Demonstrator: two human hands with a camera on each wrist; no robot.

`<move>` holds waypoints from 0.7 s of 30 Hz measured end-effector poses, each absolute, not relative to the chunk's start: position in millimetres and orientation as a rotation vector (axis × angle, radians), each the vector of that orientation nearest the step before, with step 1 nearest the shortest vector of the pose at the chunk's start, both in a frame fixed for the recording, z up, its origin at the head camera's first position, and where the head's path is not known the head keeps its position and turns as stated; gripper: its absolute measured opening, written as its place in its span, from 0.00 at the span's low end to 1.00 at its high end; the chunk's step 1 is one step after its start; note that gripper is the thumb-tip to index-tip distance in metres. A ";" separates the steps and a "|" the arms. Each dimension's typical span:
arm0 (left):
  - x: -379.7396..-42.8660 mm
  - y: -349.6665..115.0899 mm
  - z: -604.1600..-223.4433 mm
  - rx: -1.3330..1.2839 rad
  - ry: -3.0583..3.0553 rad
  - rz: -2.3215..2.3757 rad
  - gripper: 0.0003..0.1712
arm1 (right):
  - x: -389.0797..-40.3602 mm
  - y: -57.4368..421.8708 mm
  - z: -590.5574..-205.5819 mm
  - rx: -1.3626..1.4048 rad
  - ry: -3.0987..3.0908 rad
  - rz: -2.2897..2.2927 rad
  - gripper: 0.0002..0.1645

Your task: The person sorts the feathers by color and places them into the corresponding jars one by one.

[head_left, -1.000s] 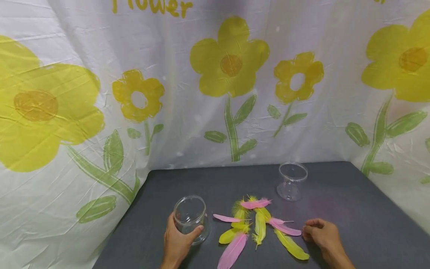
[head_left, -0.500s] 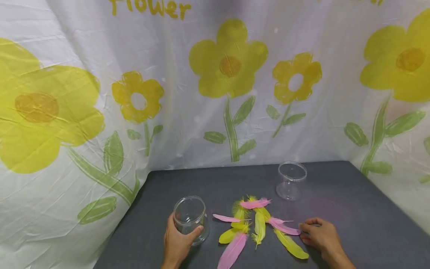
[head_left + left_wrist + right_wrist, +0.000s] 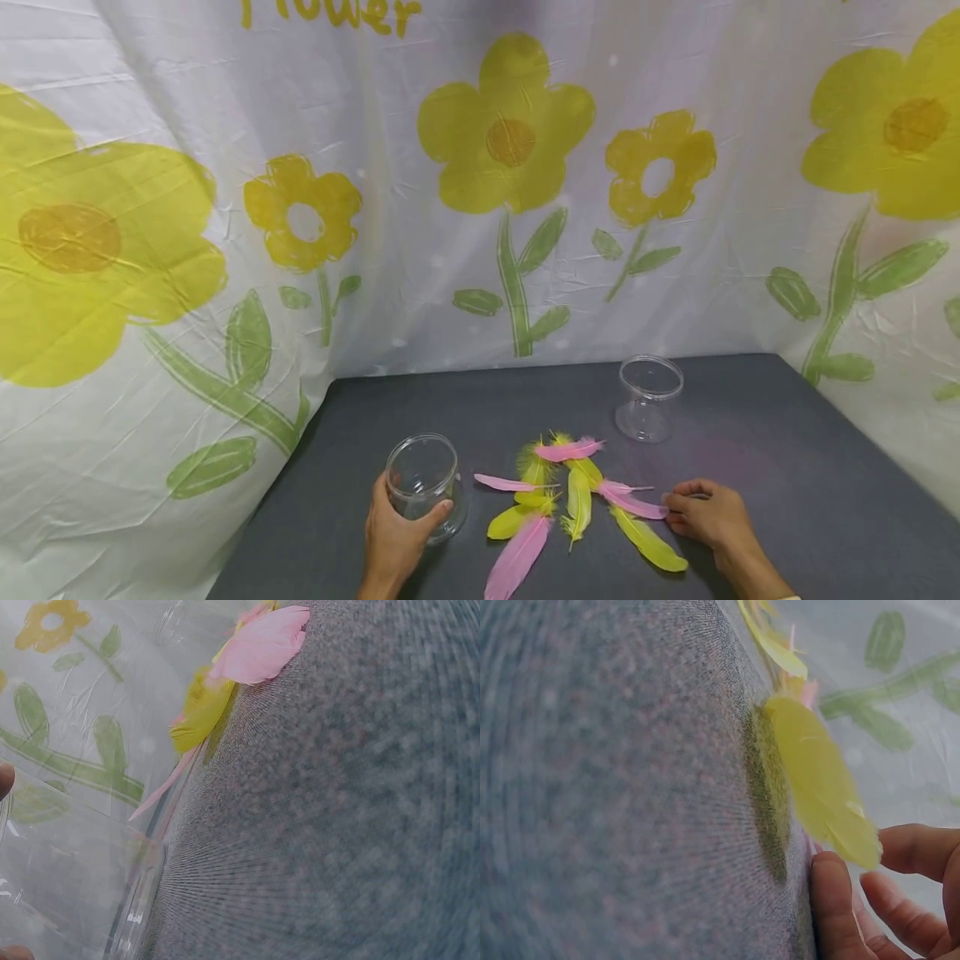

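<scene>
My left hand (image 3: 397,529) grips a clear cup (image 3: 427,458) that stands upright at the left of the dark table, fingers round its far side and thumb on the near side. Several pink and yellow feathers lie loosely across the middle. To their right, my right hand (image 3: 716,517) reaches the tip of a pink feather (image 3: 630,502); its fingertips touch or nearly touch it. In the right wrist view the fingers are bent and spaced apart, beside the end of a yellow feather (image 3: 817,780). The pink tip is mostly hidden there.
A second clear cup (image 3: 648,400) stands upright at the back right of the dark tabletop (image 3: 480,408). Behind the table hangs a white cloth (image 3: 405,275) printed with yellow flowers; it also runs along both sides.
My right hand has shifted slightly left, and its fingers have spread a little by the pink feather's tip. The left hand and its cup have stayed put.
</scene>
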State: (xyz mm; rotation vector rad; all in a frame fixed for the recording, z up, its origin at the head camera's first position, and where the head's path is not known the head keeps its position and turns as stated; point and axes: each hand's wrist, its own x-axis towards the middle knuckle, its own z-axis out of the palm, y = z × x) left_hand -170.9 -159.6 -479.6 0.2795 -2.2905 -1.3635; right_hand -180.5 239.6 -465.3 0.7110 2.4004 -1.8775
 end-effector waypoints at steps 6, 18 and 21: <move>-172.0 -158.9 -479.9 0.272 -2.296 -1.364 0.59 | -180.3 241.0 -467.2 0.616 2.446 -1.889 0.14; -170.7 -159.3 -478.4 0.283 -2.300 -1.357 0.61 | -185.8 242.6 -468.3 0.601 2.498 -1.905 0.13; -171.9 -159.0 -478.4 0.291 -2.299 -1.355 0.60 | -189.1 244.2 -465.3 0.533 2.534 -1.908 0.15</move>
